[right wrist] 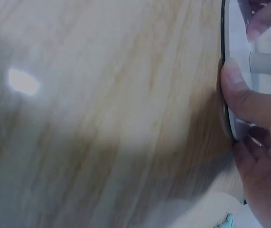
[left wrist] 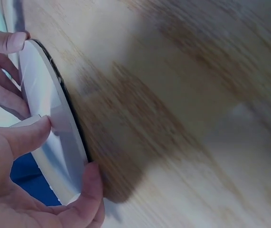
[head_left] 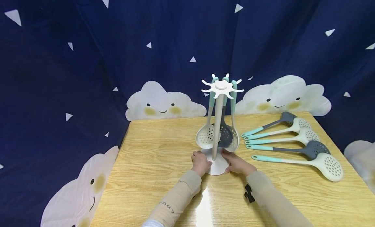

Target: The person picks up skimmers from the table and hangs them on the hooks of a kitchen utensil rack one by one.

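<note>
Start near the middle of the head view, just below centre: left hand point(head_left: 201, 163) clamped on the left rim of the base point(head_left: 216, 170), thumb on top, fingertips at the edge. For steady handling, probably best to press low and evenly there, without lifting that side alone.

Next, moving right, note the stand point(head_left: 217, 122) upright at the centre of the frame, between the 2 hands, topped by a crown of hooks point(head_left: 221, 87). See 3 utensils hanging behind the pole: pale ladle point(head_left: 204, 137) at left, dark skimmer point(head_left: 225, 135) in the middle, pale skimmer point(head_left: 235, 140) at right, partly hidden. Likely tippy on that far side, so move slowly and avoid jerks.

Further right, find right hand point(head_left: 238, 164) clamped on the right rim, thumb on top, fingers curled about the edge. Match force across the 2 grips. Cannot tell whether flat on the table point(head_left: 158, 142) or slightly raised.

At the right of the frame, count 5 loose utensils point(head_left: 309, 135) on the table, handles pointing left. Mind the nearest handle point(head_left: 268, 158), near the right hand.
</note>
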`<state>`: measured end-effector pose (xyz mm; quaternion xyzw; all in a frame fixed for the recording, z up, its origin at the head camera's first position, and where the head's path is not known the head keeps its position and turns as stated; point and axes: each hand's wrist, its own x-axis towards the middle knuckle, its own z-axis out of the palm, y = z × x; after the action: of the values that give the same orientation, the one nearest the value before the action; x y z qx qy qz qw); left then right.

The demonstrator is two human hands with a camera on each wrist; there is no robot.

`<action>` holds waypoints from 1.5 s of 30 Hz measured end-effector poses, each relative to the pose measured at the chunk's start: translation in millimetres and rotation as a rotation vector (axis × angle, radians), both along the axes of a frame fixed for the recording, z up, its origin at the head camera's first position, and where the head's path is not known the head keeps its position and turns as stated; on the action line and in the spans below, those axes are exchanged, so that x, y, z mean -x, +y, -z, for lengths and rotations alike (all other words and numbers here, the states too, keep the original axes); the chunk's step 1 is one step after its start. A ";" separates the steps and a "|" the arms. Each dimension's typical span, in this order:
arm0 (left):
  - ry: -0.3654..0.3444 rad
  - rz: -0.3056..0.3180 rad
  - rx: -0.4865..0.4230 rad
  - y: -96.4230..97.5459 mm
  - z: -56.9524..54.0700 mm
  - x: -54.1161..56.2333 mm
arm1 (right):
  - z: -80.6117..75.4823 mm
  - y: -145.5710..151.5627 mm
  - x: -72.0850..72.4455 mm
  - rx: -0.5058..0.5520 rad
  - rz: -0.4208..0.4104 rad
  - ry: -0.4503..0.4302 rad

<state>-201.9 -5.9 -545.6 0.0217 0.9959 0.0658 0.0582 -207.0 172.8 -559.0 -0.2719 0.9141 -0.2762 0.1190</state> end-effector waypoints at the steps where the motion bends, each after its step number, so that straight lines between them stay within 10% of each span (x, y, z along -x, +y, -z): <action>1: -0.003 0.001 0.012 0.5 0.1 -0.2 | -0.5 1.1 0.6 0.002 -0.004 -0.007; 18: -0.042 0.024 -0.068 -6.7 -1.9 -0.6 | 2.6 2.6 -1.9 0.021 0.022 0.007; 29: -0.120 -0.013 -0.355 -15.5 -1.5 9.2 | 20.7 1.5 -23.3 0.151 0.168 0.192; 36: -0.054 0.095 -0.286 -20.3 5.1 15.4 | 21.1 -15.0 -38.9 0.178 0.327 0.100; 45: -0.085 0.122 -0.435 -24.8 3.7 20.7 | 16.5 -53.6 -58.1 0.175 0.498 0.055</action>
<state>-222.6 -30.7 -549.3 0.0909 0.9517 0.2764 0.0979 -148.9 119.2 -575.5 -0.0552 0.9283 -0.3676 -0.0015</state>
